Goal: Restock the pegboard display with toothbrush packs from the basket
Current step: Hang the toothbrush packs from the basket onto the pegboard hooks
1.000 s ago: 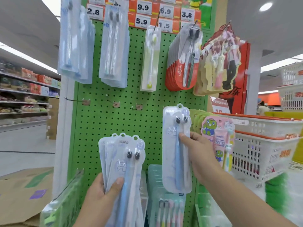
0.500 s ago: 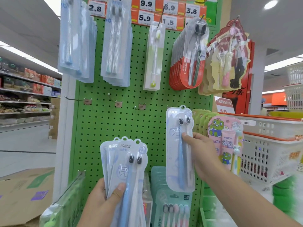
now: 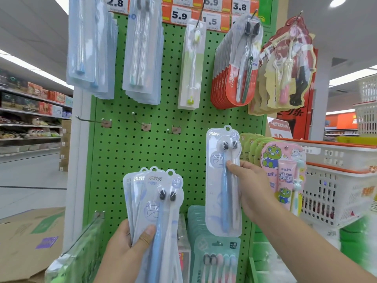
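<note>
Now | right hand (image 3: 252, 186) pinching single toothbrush pack (image 3: 223, 180), lifting it nearer empty hook (image 3: 172, 130) | left hand (image 3: 126, 248) still gripping fanned packs (image 3: 153, 203) below hook

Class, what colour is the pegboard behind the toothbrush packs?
The pegboard is bright green with small dark holes, shown in the head view.

Shop: price tags (image 3: 181, 15), stocked shelves (image 3: 30, 111)

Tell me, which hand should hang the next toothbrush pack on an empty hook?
The right hand. It pinches one clear plastic two-brush pack raised just below the bare metal hooks, while the left hand grips a fanned stack of packs lower down.
</note>
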